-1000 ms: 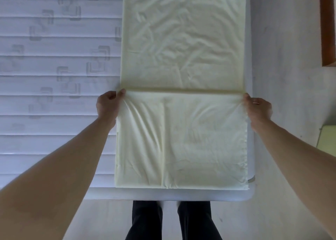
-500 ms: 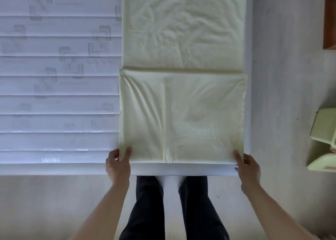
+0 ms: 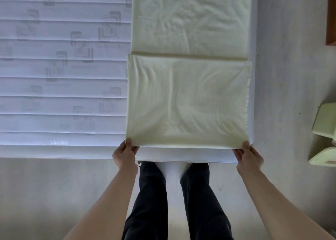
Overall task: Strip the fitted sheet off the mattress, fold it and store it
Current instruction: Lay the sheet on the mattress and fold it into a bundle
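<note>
The pale yellow-green fitted sheet lies as a long folded strip along the right side of the bare white quilted mattress. Its near end is doubled back onto the strip, with the fold's far edge about a third of the way down the view. My left hand pinches the near left corner of the folded part and my right hand pinches the near right corner. Both corners are raised slightly off the mattress edge.
The mattress's near edge runs across the middle of the view, with my dark-trousered legs on the pale floor below it. Pale green pillows lie on the floor at the right. A brown wooden piece of furniture stands at the upper right.
My hands left the fold's far edge and came back to the near corners of the sheet. Since then they have taken hold of those corners and lifted them a little.
</note>
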